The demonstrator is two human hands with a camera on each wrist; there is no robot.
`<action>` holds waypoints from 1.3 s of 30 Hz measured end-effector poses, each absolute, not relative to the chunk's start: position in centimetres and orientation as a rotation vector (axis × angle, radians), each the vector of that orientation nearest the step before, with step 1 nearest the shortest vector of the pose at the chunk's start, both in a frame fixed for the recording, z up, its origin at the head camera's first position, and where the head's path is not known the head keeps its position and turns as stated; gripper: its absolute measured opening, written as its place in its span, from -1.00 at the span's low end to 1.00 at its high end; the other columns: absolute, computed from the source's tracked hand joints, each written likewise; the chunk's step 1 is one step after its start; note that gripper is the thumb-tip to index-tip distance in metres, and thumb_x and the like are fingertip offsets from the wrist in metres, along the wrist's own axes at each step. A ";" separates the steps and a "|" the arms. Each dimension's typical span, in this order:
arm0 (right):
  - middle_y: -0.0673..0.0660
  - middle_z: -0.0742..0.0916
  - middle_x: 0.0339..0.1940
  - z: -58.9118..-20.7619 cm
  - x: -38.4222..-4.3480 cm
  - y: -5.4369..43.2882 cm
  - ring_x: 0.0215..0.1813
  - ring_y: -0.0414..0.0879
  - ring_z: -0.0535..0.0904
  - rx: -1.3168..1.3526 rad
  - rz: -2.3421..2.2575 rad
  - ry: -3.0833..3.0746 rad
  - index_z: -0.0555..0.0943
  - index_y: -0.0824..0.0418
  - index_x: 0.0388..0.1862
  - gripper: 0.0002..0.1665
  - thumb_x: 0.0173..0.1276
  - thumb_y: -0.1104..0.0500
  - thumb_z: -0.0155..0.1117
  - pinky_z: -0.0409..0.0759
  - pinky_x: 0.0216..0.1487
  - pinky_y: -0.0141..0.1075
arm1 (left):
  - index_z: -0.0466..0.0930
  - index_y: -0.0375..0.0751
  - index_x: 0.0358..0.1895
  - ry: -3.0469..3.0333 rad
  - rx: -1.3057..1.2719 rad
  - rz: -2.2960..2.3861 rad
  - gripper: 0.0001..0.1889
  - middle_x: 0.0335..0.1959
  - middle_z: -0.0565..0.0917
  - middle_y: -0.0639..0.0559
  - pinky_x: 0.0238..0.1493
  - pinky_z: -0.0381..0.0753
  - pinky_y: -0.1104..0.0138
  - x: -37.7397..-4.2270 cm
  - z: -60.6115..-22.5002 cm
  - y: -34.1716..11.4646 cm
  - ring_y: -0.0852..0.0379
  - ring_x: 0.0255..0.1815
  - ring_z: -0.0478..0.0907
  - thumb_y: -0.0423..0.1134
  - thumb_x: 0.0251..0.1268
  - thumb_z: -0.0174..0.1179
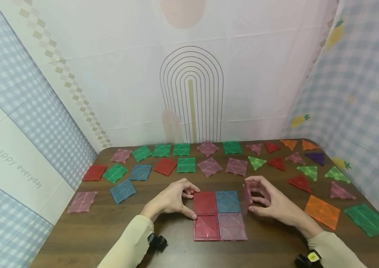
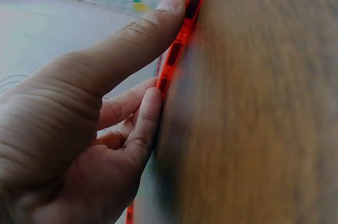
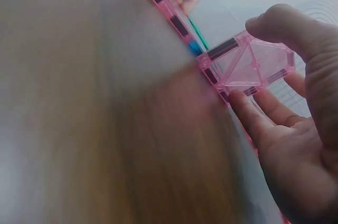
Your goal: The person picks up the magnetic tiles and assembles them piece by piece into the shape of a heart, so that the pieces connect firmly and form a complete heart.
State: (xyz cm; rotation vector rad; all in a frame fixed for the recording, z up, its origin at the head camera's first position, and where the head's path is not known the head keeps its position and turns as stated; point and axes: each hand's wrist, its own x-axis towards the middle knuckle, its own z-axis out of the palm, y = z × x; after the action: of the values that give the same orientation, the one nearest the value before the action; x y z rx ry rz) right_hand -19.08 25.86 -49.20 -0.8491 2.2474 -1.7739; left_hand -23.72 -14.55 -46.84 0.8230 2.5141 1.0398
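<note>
Four flat square magnetic tiles lie joined as a block: a red tile [image 1: 204,203] and a blue tile [image 1: 228,202] at the back, a second red tile [image 1: 206,227] and a pink tile [image 1: 232,226] in front. My left hand [image 1: 175,200] rests at the block's left side, thumb and fingertips touching the red edges. To the right of the block, my right hand [image 1: 271,199] holds another pink square tile [image 3: 245,65] upright by its sides, between thumb and fingers. Its lower edge is close to the block's right edge.
Green squares [image 1: 186,165], pink squares and blue squares [image 1: 140,172] lie spread along the back and left of the wooden table [image 1: 85,238]. Small triangles [image 1: 300,182] are at the right, beside an orange square [image 1: 322,211] and a large green one [image 1: 368,219]. Cloth hangs behind.
</note>
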 end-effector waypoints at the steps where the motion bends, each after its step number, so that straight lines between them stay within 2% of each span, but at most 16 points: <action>1: 0.47 0.38 0.62 -49.3 -19.2 25.6 0.55 -0.09 0.52 -0.851 -1.780 2.240 0.18 0.31 0.73 -0.05 0.53 0.38 0.49 0.65 0.39 -0.37 | 0.71 0.03 0.32 2.513 0.829 1.039 -0.20 0.12 0.58 0.15 0.26 0.71 0.31 -23.8 -46.9 -14.5 0.23 0.13 0.68 -0.03 -0.08 0.87; 6: 0.49 0.36 0.65 -49.7 -19.6 24.6 0.57 -0.07 0.50 -0.911 -1.776 2.218 0.16 0.32 0.74 -0.05 0.55 0.38 0.46 0.66 0.39 -0.33 | 0.71 0.03 0.33 2.499 0.829 1.043 -0.20 0.13 0.58 0.14 0.26 0.71 0.33 -23.8 -46.7 -14.3 0.24 0.13 0.68 -0.04 -0.08 0.87; 14: 0.51 0.33 0.69 -49.8 -19.3 24.6 0.49 -0.28 0.54 -0.872 -1.697 2.235 0.20 0.27 0.76 -0.01 0.51 0.33 0.53 0.67 0.34 -0.38 | 0.72 0.03 0.31 2.515 0.844 1.024 -0.19 0.12 0.59 0.17 0.25 0.71 0.34 -23.7 -46.6 -14.3 0.27 0.11 0.67 -0.02 -0.11 0.88; 21: 0.45 0.42 0.63 -49.6 -18.9 25.1 0.45 -0.29 0.55 -0.845 -1.632 2.287 0.20 0.27 0.75 0.03 0.48 0.28 0.59 0.68 0.32 -0.37 | 0.73 0.03 0.28 2.535 0.858 0.998 -0.19 0.13 0.60 0.16 0.24 0.72 0.33 -23.4 -46.6 -14.0 0.23 0.11 0.68 0.01 -0.13 0.89; 28: 0.43 0.49 0.60 -49.3 -18.2 26.1 0.42 -0.24 0.59 -0.899 -1.627 2.312 0.24 0.35 0.72 0.00 0.47 0.28 0.59 0.71 0.17 -0.34 | 0.74 0.02 0.27 2.541 0.927 0.952 -0.21 0.07 0.61 0.15 0.18 0.72 0.31 -23.6 -46.3 -13.5 0.24 0.02 0.63 0.06 -0.11 0.87; 31: 0.45 0.45 0.64 -49.4 -18.2 26.1 0.44 -0.20 0.58 -0.936 -1.624 2.300 0.23 0.30 0.77 0.02 0.49 0.28 0.58 0.72 0.18 -0.32 | 0.75 -0.01 0.24 2.524 0.929 0.966 -0.26 0.00 0.65 0.14 0.11 0.73 0.34 -24.0 -46.0 -13.4 0.27 -0.05 0.67 0.05 -0.05 0.85; 35: 0.47 0.44 0.61 -49.6 -18.2 26.0 0.42 -0.21 0.58 -0.973 -1.618 2.303 0.18 0.25 0.82 0.06 0.51 0.29 0.55 0.72 0.25 -0.31 | 0.75 -0.11 0.22 2.564 0.936 1.017 -0.39 -0.04 0.73 0.08 0.05 0.75 0.33 -25.0 -45.2 -13.1 0.22 -0.07 0.69 0.01 0.16 0.76; 39: 0.44 0.47 0.55 -49.8 -18.1 25.9 0.36 -0.23 0.59 -0.980 -1.600 2.331 0.17 0.29 0.83 0.06 0.52 0.28 0.54 0.71 0.24 -0.34 | 0.73 -0.23 0.26 2.724 0.960 1.044 -0.45 0.05 0.75 -0.08 0.12 0.76 0.15 -26.1 -44.6 -11.9 0.03 0.02 0.70 -0.03 0.33 0.65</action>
State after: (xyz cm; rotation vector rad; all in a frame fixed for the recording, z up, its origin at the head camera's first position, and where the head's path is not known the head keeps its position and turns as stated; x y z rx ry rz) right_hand -18.08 25.89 -49.83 -0.9804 2.3305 -1.6000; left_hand -26.15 -11.91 -44.62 0.9595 2.7239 1.0437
